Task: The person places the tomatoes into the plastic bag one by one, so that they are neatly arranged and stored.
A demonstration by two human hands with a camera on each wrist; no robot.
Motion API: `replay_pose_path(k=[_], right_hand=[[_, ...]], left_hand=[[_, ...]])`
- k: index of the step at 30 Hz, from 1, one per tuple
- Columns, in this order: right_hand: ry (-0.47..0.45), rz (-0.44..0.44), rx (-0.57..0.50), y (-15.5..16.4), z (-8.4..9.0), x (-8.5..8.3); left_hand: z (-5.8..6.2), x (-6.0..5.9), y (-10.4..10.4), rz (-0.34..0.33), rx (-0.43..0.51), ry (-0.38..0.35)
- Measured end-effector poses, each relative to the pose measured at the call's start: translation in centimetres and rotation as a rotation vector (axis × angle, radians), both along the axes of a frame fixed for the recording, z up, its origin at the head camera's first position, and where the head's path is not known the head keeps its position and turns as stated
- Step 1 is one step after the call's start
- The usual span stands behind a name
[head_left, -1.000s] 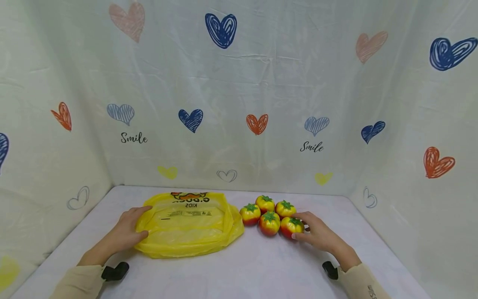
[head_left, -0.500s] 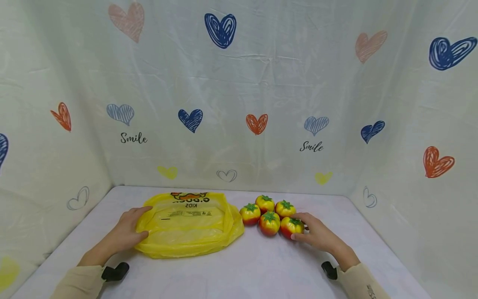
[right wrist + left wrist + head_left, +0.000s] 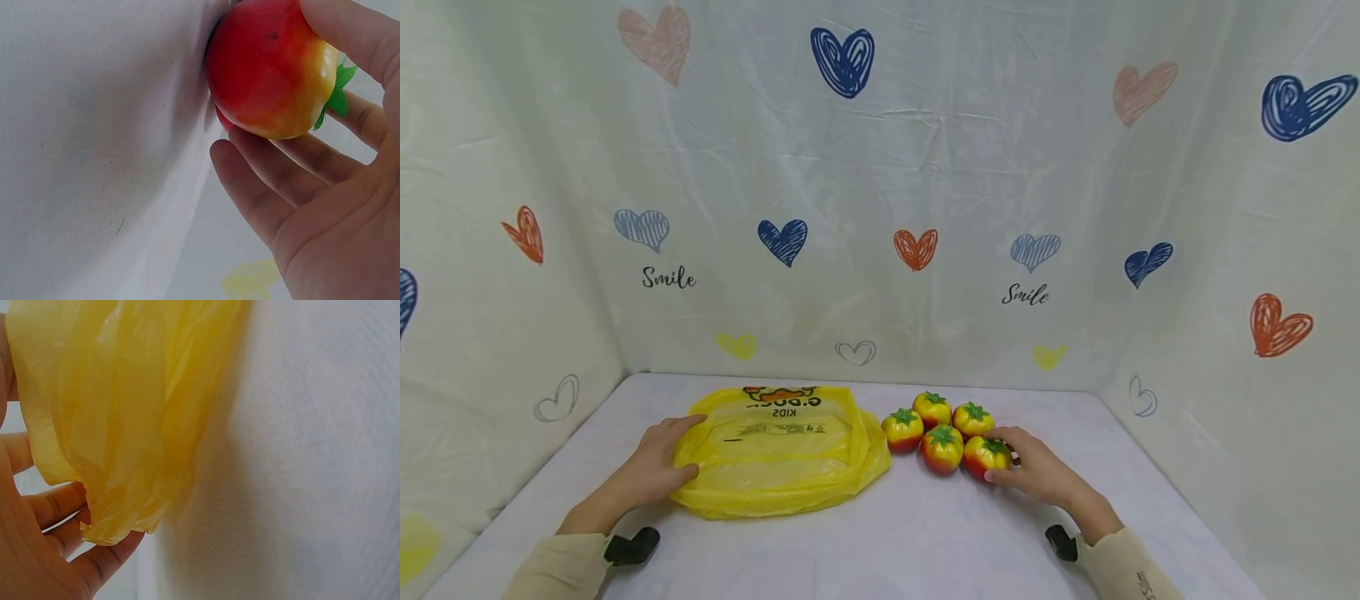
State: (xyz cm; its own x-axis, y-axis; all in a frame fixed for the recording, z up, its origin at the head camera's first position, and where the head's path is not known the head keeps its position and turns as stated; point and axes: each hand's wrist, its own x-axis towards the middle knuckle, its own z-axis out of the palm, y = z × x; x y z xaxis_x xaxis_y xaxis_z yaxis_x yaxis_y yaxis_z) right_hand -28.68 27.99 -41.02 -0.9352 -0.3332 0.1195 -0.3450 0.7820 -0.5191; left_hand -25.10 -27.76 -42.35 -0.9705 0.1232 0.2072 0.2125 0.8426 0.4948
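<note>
Both hands [image 3: 1037, 472] unmoved, tomato [image 3: 987, 456] gripped

You faced a white table [image 3: 887, 542] closed in on three sides by a pale cloth backdrop [image 3: 925, 167]. The cloth was wrinkled and printed with scribbled hearts in blue, orange, pink and yellow, with the word "Smile" twice. The light was soft and even.

Heart-print cloth backdrop [image 3: 880, 208]: staged booth
</note>
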Motion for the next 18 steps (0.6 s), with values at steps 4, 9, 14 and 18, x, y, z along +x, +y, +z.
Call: replay_pose_path(k=[4,9,14,18], right_hand=[[0.015,0.010,-0.003,0.07,0.04,0.09],[0.017,0.002,0.010,0.04,0.13,0.14],[0.005,-0.011,0.011,-0.10,0.32,0.16],[0.007,-0.018,0.014,-0.06,0.39,0.20]], left_hand=[[0.03,-0.05,-0.04,-0.001,-0.001,0.000],[-0.02,0.01,0.00,-0.002,-0.001,0.007],[0.03,0.09,0.03,-0.003,-0.008,0.011],[0.08,0.04,0.00,-0.008,-0.008,0.011]])
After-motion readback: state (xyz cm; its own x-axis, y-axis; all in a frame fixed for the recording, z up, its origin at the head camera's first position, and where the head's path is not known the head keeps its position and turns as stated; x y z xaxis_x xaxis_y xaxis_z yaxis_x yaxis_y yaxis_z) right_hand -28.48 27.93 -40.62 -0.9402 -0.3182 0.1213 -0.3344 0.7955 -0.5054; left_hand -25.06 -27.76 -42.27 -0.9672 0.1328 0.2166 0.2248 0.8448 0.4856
